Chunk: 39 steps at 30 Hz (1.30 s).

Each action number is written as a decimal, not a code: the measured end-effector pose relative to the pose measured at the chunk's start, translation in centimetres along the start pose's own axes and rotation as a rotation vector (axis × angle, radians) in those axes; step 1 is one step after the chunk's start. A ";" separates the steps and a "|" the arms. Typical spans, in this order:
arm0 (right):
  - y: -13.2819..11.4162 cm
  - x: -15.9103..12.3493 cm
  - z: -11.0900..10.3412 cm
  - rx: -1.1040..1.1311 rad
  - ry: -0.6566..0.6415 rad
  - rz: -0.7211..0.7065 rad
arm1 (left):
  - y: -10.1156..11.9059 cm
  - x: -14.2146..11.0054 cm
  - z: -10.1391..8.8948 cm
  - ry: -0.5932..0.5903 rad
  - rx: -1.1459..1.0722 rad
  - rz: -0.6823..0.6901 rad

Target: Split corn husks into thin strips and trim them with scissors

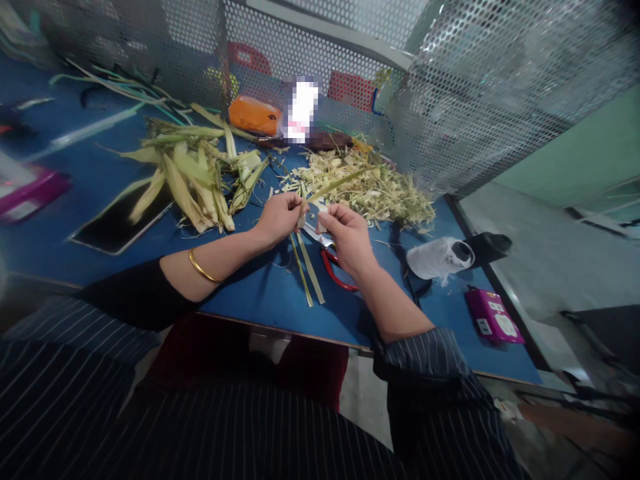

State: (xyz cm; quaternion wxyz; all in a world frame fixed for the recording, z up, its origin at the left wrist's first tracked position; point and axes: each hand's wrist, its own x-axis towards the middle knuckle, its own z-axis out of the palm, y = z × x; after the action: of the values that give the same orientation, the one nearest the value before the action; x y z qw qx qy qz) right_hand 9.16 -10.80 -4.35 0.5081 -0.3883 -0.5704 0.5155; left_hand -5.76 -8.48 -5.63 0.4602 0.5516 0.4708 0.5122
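Note:
Over the middle of the blue table, my left hand is closed in a pinch on a narrow greenish corn husk strip, which slants up to the right. My right hand faces it a short way off, thumb and fingers pressed together near the strip. Something pale shows at the fingertips of both hands; whether it is husk or finger wrapping I cannot tell. Below them lie scissors with red handles, partly hidden by my right hand. Two loose husk strips hang or lie beside the scissors, toward the table's front edge.
Whole corn husks are heaped at the left, partly over a dark flat tablet-like object. Shredded husk is piled behind my hands. A white thread spool and a purple packet lie right. A perforated metal screen borders the back.

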 end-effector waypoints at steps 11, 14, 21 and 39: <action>-0.1 0.7 -0.7 -0.108 0.107 0.044 | 0.8 -0.7 0.3 -0.151 0.018 0.010; 0.4 0.9 -0.8 -0.141 0.121 0.006 | 0.7 -0.8 0.2 -0.204 0.164 0.088; 0.1 0.9 -1.1 -0.131 0.104 -0.003 | 1.0 -0.8 0.0 -0.194 0.298 0.142; 0.3 0.4 -0.5 -0.172 -0.032 0.084 | 1.2 -0.6 0.0 -0.082 -0.048 0.143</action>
State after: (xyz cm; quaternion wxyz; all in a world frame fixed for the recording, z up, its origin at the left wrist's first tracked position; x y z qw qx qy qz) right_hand 9.61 -10.25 -4.55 0.4415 -0.4457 -0.6038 0.4918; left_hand -5.74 -9.21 -4.55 0.4543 0.5931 0.3987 0.5318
